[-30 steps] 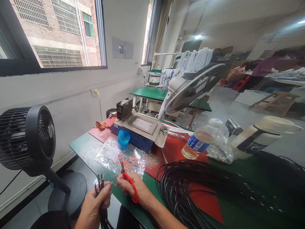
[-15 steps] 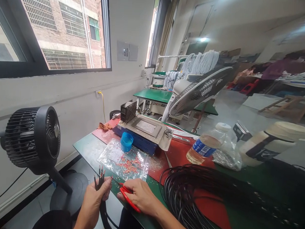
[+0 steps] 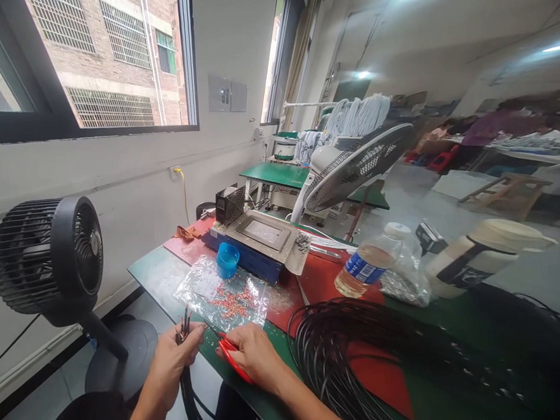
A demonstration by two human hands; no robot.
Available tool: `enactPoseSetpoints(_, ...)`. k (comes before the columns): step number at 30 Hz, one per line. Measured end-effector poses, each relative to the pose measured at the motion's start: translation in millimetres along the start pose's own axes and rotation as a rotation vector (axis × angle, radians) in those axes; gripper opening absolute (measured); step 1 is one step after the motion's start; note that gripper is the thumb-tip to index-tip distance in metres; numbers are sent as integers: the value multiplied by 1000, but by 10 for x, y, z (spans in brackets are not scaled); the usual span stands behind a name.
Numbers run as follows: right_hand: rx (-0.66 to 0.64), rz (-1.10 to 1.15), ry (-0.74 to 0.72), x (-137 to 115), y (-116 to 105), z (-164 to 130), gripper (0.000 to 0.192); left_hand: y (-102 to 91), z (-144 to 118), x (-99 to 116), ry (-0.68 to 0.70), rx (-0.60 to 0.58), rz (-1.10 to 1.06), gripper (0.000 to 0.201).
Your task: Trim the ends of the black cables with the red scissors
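Observation:
My left hand [image 3: 172,360] grips a bundle of black cables [image 3: 184,329] just off the near edge of the green table [image 3: 158,273], their stripped ends pointing up. My right hand [image 3: 251,356] holds red-handled scissors [image 3: 226,351], with the blades pointing left toward the cable ends. A clear plastic bag [image 3: 222,294] strewn with small red wire scraps lies on the table just beyond both hands. A large coil of black cable [image 3: 376,360] lies to the right of my right arm.
A black floor fan [image 3: 49,257] stands at left. On the table sit a blue cup [image 3: 227,259], a blue machine with a metal top [image 3: 255,240], a drink bottle [image 3: 367,265], a white jar [image 3: 480,257] and a white fan [image 3: 355,166]. People work at far right.
The scissors swung from upright to lying sideways, blades toward the cable ends. My hands sit slightly lower and closer together; the view shifted a little.

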State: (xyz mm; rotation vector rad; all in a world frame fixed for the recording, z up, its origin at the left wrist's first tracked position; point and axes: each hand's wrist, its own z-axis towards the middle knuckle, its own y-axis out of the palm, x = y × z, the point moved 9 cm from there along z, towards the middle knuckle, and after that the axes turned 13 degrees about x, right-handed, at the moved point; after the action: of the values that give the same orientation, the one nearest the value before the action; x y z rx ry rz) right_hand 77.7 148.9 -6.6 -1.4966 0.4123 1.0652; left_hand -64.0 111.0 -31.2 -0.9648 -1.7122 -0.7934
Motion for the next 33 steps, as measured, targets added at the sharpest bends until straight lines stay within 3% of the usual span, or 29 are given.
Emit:
enactPoseSetpoints(6, -5, 591, 297, 113, 85, -18, 43, 55, -133, -104, -134, -37, -175, 31)
enactPoseSetpoints(9, -31, 751, 358, 79, 153, -49, 49, 83, -209, -153, -172, -24, -179, 33)
enactPoseSetpoints(14, -66, 738, 348, 44, 178, -64, 52, 96, -244, -177, -165, 24, -166, 35)
enactPoseSetpoints(19, 13, 390, 61, -67, 0, -9, 43, 14, -199, -87, -124, 56, -214, 33)
enactPoseSetpoints(21, 18, 303, 17, -85, -5, -13, 44, -32, -188, -44, -99, 70, -217, 30)
enactPoseSetpoints(27, -127, 620, 307, -12, 225, -112, 51, 25, -265, -49, -68, 40, -127, 33)
enactPoseSetpoints(33, -142, 696, 302, -27, 248, -106, 48, 107, -333, -77, -40, 44, -89, 32)
